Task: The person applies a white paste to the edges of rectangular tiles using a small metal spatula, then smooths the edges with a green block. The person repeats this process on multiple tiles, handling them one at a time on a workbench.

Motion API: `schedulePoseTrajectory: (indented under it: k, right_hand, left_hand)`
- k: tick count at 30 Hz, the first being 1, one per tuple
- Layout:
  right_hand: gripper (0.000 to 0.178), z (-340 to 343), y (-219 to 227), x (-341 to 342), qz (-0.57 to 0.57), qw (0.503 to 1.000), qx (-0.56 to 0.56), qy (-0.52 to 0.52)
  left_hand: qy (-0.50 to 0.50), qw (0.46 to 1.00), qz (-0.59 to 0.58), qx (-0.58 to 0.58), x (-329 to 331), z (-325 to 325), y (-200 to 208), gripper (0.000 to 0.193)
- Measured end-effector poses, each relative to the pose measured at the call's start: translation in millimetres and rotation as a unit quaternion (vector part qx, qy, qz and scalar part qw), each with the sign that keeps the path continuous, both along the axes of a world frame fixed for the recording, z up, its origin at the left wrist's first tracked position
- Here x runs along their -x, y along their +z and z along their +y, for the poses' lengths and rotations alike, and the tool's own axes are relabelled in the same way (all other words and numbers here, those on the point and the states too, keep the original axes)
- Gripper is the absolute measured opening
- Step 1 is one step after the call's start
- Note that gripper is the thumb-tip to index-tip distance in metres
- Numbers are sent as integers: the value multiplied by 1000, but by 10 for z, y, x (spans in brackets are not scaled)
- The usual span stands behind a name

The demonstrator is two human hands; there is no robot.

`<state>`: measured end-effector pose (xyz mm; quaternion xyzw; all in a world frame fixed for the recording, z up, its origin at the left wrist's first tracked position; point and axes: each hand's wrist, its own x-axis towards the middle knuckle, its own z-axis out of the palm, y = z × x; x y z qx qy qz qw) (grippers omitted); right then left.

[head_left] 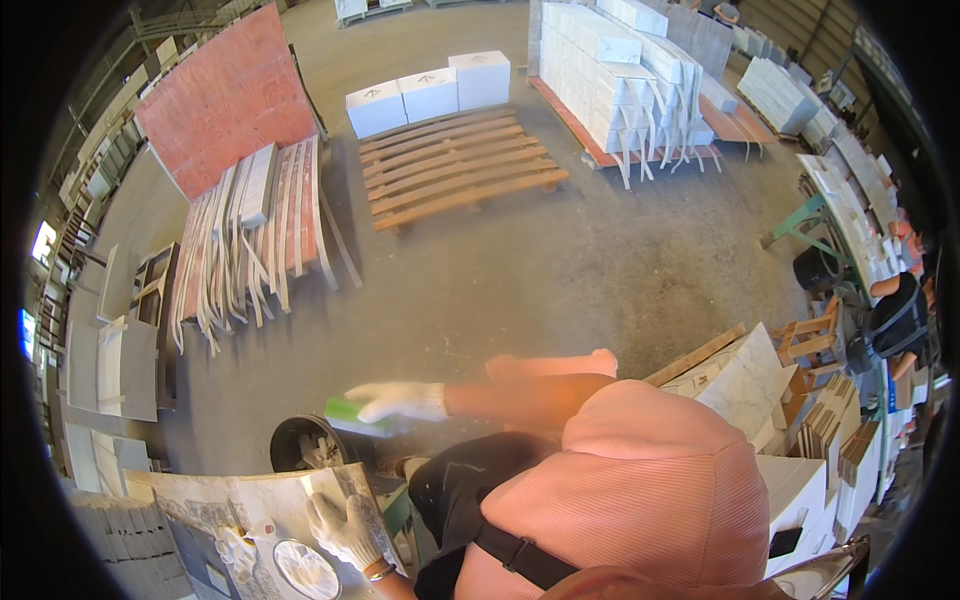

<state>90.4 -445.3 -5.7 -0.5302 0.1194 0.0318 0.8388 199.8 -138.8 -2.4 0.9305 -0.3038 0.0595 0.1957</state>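
My left hand [345, 528], in a white glove, lies with its fingers spread on a speckled, worktop-like slab [205, 492] at the lower left. Close beside it stands a round tub [305, 570] with whitish contents. My right hand [402, 402], also gloved in white, reaches out to the left, closed around a green object [345, 410]. Motion blur hides that object's exact kind; it looks flat with a paler lower part. It is held above and to the right of a black bucket [292, 438] with pale scraps inside.
Crumpled white material [238, 550] lies on the slab. Ahead are a wooden pallet [465, 170] with white boxes [430, 92], a red board stand [232, 100] with straps, and strapped stone stacks [630, 95]. Stone pieces [745, 375] lean at right; a person [900, 310] stands beyond.
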Motion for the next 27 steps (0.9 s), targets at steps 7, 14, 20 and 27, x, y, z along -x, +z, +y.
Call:
schedulePoseTrajectory:
  k: [7, 14, 20, 27]
  right_hand:
    - [74, 68, 184, -89, -37, 994, -85, 51]
    - [72, 137, 111, -217, -51, 991, -107, 60]
    - [53, 76, 14, -275, 17, 994, -94, -49]
    - [81, 117, -186, -471, 10, 997, 55, 44]
  left_hand:
    - [-37, 998, 38, 26, -57, 85, 21, 68]
    - [-38, 998, 37, 42, -36, 131, -76, 73]
    - [-56, 996, -28, 61, -16, 16, 13, 61]
    - [13, 995, -10, 102, 79, 122, 49, 59]
